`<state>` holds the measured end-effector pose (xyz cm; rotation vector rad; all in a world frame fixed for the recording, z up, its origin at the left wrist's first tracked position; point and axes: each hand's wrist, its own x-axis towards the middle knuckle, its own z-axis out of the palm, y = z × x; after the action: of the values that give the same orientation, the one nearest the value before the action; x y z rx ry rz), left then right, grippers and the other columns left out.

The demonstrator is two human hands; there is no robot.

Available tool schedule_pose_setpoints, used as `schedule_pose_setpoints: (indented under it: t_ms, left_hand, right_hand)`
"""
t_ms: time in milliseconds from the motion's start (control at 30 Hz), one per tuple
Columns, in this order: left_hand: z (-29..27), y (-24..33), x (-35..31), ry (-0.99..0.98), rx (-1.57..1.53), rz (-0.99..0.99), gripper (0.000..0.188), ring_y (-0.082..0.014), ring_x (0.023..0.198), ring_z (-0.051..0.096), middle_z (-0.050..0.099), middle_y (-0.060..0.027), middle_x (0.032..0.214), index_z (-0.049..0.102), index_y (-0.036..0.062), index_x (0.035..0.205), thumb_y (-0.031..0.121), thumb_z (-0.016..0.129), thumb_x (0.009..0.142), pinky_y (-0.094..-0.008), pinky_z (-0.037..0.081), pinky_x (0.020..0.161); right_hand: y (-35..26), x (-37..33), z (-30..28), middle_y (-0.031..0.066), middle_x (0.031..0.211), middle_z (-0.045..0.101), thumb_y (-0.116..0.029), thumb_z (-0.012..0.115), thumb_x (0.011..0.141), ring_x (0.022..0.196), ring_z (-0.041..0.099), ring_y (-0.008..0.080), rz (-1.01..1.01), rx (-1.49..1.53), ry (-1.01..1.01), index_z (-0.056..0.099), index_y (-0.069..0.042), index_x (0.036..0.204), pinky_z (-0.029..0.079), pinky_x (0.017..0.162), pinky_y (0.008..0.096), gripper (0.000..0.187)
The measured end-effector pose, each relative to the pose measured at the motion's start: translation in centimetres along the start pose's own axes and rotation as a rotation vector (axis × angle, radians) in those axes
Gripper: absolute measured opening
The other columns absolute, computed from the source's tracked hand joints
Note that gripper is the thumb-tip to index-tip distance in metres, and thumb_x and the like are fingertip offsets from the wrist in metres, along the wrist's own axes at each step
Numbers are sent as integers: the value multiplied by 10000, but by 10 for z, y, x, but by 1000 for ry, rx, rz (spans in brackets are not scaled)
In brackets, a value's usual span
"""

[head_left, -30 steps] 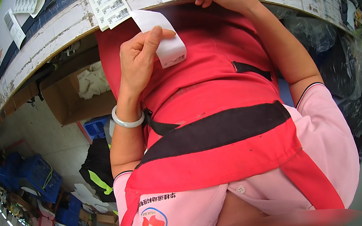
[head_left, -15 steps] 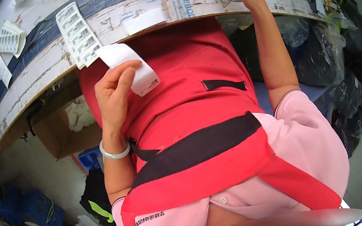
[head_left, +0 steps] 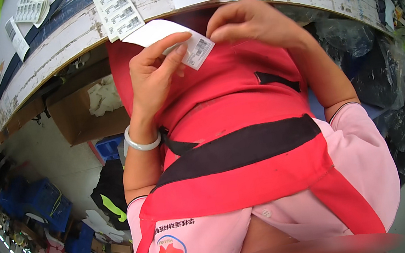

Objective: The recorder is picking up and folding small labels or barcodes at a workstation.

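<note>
Both hands pinch one white paper barcode label [head_left: 184, 42] just off the worn white worktable's near edge [head_left: 92, 30]: left hand [head_left: 155, 78] beneath, right hand [head_left: 250, 23] at its end. More label strips [head_left: 115, 8] lie unused there.

Label strip [head_left: 167, 39]: between left hand [head_left: 153, 81] and right hand [head_left: 250, 26], before the desk [head_left: 67, 42] edge. Barcode sheet [head_left: 116, 7]: on desk, left. Cardboard box [head_left: 89, 112]: beneath desk.

Head-worn fisheye looks steeply down, close over the worktable [head_left: 67, 39].
</note>
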<state>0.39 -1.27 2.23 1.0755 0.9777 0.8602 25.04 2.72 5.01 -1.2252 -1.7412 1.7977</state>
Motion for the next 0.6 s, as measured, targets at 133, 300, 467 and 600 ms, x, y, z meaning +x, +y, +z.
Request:
schedule_pose_setpoints:
  t_ms: [133,300,467,600]
  left_hand:
    - [3,2,2,50,-61,32,203,-28,686,573,694,-18,902,712,-1,1072,55,687,878,-169,453,600]
    - [-3,0,-2,35,143,-1,185,-25,693,573,691,8,837,725,-3,1036,52,704,860,-175,459,607]
    - [-3,-9,-3,41,124,3,178,-25,695,580,693,13,830,726,-7,1024,45,710,855,-175,458,607]
    - [-8,-16,0,-23,15,1,261,-55,711,601,704,-32,851,727,-15,1007,225,645,943,-185,465,611]
  right_hand:
    - [6,9,23,0,794,646,-180,688,887,743,560,74,27,86,-56,689,-2,948,460,705,227,189]
    - [11,11,37,-8,800,629,-143,684,898,771,571,76,-45,135,135,681,-11,960,464,718,214,146]
    - [9,14,36,-3,852,630,-101,664,911,761,567,55,-304,-39,215,662,-11,955,459,703,196,100]
    - [6,16,19,-2,832,629,-103,641,925,741,572,57,-128,36,179,664,-14,964,471,690,194,100]
